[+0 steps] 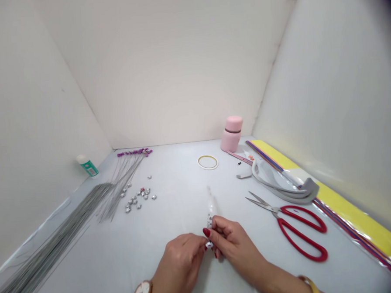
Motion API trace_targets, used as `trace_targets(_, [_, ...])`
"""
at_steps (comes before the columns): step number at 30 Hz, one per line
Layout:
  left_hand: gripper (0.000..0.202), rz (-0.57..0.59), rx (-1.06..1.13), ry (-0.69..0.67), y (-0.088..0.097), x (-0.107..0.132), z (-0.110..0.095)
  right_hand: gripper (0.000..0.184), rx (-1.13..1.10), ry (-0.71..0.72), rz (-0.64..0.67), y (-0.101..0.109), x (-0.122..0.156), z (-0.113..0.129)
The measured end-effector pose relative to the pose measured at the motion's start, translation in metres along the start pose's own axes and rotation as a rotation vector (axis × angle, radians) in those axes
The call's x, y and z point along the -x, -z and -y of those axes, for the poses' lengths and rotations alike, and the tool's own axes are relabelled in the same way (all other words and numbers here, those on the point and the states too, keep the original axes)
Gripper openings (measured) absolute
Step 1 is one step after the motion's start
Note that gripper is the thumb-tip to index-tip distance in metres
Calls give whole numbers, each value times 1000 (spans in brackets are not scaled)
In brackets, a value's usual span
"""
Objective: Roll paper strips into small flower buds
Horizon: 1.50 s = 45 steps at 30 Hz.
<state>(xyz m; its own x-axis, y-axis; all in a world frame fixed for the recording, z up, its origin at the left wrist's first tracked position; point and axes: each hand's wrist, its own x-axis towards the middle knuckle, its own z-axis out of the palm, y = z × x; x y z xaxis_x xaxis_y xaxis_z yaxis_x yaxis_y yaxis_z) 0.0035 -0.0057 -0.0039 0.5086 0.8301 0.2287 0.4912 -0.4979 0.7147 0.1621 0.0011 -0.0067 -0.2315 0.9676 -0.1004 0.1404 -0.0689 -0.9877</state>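
My left hand point(181, 258) and my right hand point(231, 241) meet low in the middle of the table, both pinched on a narrow shiny paper strip point(210, 207) that runs away from me across the table top. A small folded part of the strip sits between the fingertips, mostly hidden. Several small silver folded stars point(139, 197) lie loose to the left. Red-handled scissors point(294, 226) lie just right of my right hand.
A bundle of thin wires point(56, 241) runs along the left edge, some tipped with purple stars point(135, 152). A glue bottle point(87, 165), tape ring point(207, 162), pink jar point(231, 133), grey curved bands point(282, 185) and yellow paper pack point(349, 212) lie around.
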Motion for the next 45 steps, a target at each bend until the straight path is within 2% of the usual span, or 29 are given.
trace_targets(3, [24,50,386,254,0,-4,-4,30,-40,10,-23,0,0,1])
trace_targets(6, [23,46,712,446,0,-8,-5,29,-131,-32,55,0,0,3])
trace_targets(8, [21,29,772,464,0,-9,-5,28,-139,-42,92,-1,0,3])
trace_targets(10, [21,37,793,454,1,-9,-4,28,-136,-34,73,-1,0,3])
trace_targets(14, [27,120,884,433,1,-10,-3,29,-188,-63,33,-1,-1,2])
trace_targets(17, [24,99,840,422,-1,-10,-1,30,-195,-88,47,-2,-1,2])
trace_targets(20, [15,-26,659,365,-1,-7,0,31,-184,-109,56,-1,-1,2])
trace_targets(23, [13,-116,375,230,2,-2,-2,33,-175,-138,72,-2,-2,1])
trace_targets(26, [18,-123,222,118,5,-1,-5,32,-165,-136,66,-3,-2,0])
trace_targets(28, [18,-116,240,156,6,-1,-7,31,-139,-99,47,-3,-1,1])
trace_targets(30, [16,-108,335,272,5,-4,-7,29,-64,-24,24,-2,2,1])
trace_targets(34, [15,-7,783,559,1,-9,-4,26,204,161,-40,2,5,1])
trace_targets(36, [16,43,982,645,-1,-11,-3,26,232,164,-56,3,4,1])
trace_targets(38, [16,43,1054,655,-3,-12,-2,26,140,99,-29,3,3,0])
trace_targets(40, [14,22,1009,610,-5,-12,-3,28,45,26,25,2,1,1])
trace_targets(45, [13,-54,633,394,-4,-6,-4,35,-1,-64,60,-1,0,1])
